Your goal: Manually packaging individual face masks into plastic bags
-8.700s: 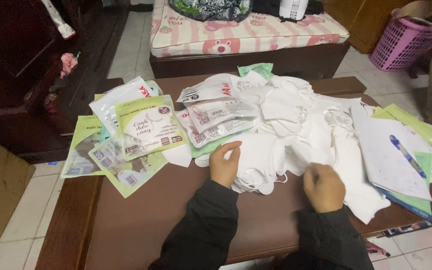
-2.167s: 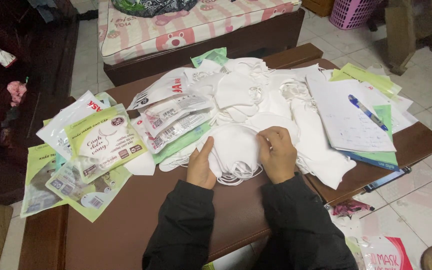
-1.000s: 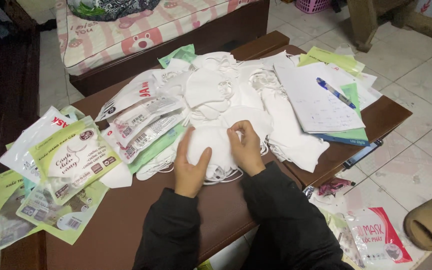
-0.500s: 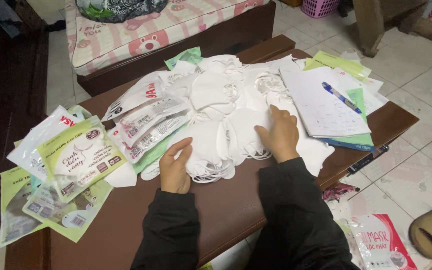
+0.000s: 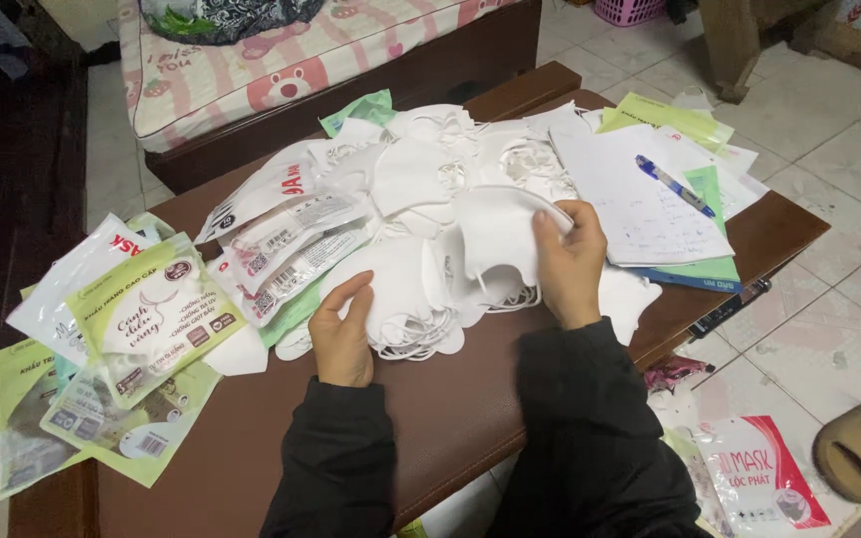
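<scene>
Right hand pinches one white face mask by its right edge, lifted off the mask stack; the mask's long axis runs left-right. Left hand lies flat, fingers spread, on the stack's left side, nearer the stack.

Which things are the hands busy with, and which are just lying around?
Busy with:
- white mask, lifted by the right hand
- stack of white masks, pressed down by the left hand

Just lying around:
- blue pen on the sheet of paper
- green packets at the left of the brown table
- pink basket on the floor
</scene>
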